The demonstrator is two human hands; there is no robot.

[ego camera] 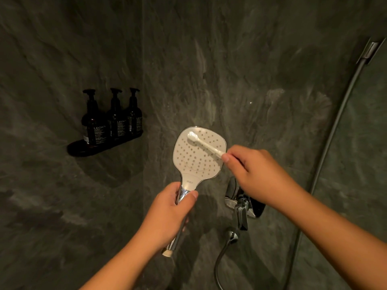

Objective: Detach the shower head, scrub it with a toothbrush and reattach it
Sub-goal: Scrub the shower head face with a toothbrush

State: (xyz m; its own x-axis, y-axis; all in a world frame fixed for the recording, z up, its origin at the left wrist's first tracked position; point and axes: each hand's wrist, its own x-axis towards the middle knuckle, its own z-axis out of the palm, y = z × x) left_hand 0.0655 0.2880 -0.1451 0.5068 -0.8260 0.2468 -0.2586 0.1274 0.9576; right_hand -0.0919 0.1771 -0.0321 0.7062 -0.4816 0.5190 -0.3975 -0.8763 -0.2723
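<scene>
Pretty dim in here: dark green stone-look wall [209, 59] all round, with a glass panel [356, 143] seen at the right. Three dark pump bottles [114, 120] are lined up on a small black shelf [83, 150]. The shower head [199, 153] is gripped by its chrome handle in the left hand [167, 214], spray face up. The toothbrush [204, 143] is pinched by the right hand [257, 174], bristles laid on the face's upper left. The hose [219, 264] gets cut off at the bottom edge; the bottle labels can't really be read.
</scene>
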